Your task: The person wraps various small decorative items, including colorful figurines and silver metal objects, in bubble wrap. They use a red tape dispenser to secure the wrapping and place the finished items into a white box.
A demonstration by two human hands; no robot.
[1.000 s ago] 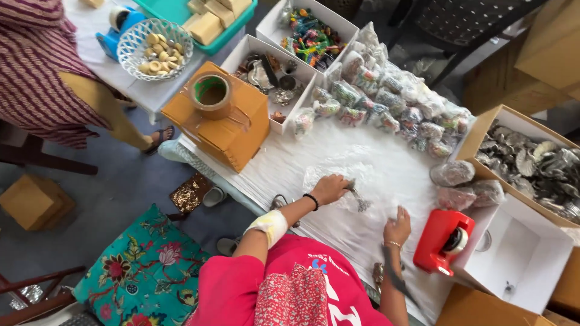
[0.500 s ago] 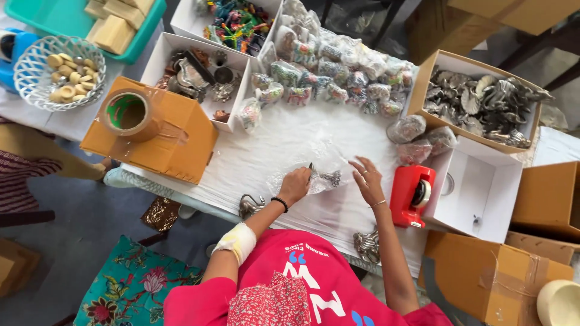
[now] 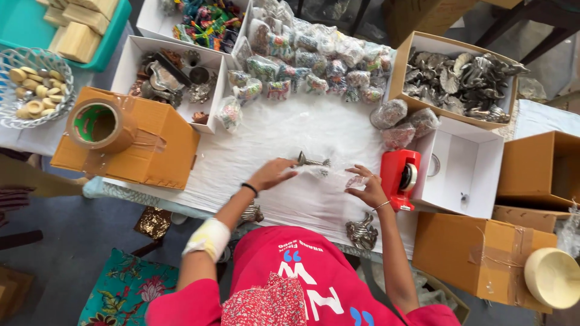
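A small metal figure (image 3: 313, 161) lies on a sheet of clear plastic wrap (image 3: 326, 172) in the middle of the white-covered table (image 3: 272, 139). My left hand (image 3: 272, 174), with a black band at the wrist and a white bandage on the forearm, grips the near end of the figure through the wrap. My right hand (image 3: 367, 188) pinches a crumpled corner of the same wrap, just left of a red tape dispenser (image 3: 400, 175).
At the left is a brown carton (image 3: 151, 157) with a tape roll (image 3: 99, 124) on it. Behind are white boxes of metal parts (image 3: 175, 75), a pile of wrapped packets (image 3: 314, 60) and a carton of metal figures (image 3: 465, 75). An empty white box (image 3: 465, 169) stands at the right. A metal piece (image 3: 361, 232) lies at the near edge.
My right hand came up from the near table edge to the wrap beside the dispenser. My left hand stayed on the wrap, and the metal figure now shows at its fingertips.
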